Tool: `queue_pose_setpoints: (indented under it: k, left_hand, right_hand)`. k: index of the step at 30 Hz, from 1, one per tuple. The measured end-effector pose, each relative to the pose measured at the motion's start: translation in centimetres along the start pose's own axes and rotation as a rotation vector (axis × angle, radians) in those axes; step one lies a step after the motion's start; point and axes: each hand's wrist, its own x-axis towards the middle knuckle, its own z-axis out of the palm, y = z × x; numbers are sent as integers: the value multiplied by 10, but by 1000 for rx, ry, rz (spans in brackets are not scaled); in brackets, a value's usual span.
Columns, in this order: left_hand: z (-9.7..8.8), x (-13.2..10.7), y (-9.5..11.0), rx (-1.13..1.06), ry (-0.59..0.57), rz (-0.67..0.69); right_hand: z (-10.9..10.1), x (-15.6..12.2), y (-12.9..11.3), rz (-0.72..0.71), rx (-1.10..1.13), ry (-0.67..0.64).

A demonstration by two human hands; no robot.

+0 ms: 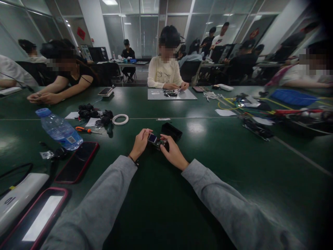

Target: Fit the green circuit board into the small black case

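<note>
Between my two hands is a small dark electronic module with a little screen (152, 138) at its left end and a circuit board (157, 144) towards the right. My left hand (141, 143) grips the screen end, its fingers closed along that edge. With thumb and fingers, my right hand (171, 151) pinches the board end. The module's underside and the fingertips behind it are hidden. Just beyond my right hand an open black box (171, 131) lies on the green table (161, 194), apart from the module.
To the left are a water bottle (61, 130), an orange screwdriver (87, 130), a tape roll (120, 119), a phone (78, 163) and another phone (39, 222). Cables and a blue tray (293, 97) lie at right. Across the table a person works over a grey board (156, 96).
</note>
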Motion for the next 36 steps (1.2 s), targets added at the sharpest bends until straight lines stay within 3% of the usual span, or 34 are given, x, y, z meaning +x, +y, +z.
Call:
queue_pose_setpoints:
  k: [7,15,25,36]
  left_hand:
    - [0,-1,1,20,-53,-1]
    - [0,-1,-3,143,36,59]
    - [0,0,-4,171,24,43]
    - [0,-1,0,147,-10,53]
  right_hand:
    - [3,2,11,156,165,69]
    - [2,2,14,194,170,146]
    - [2,1,13,205,148,118]
    - [1,-2,8,75,-32,-20]
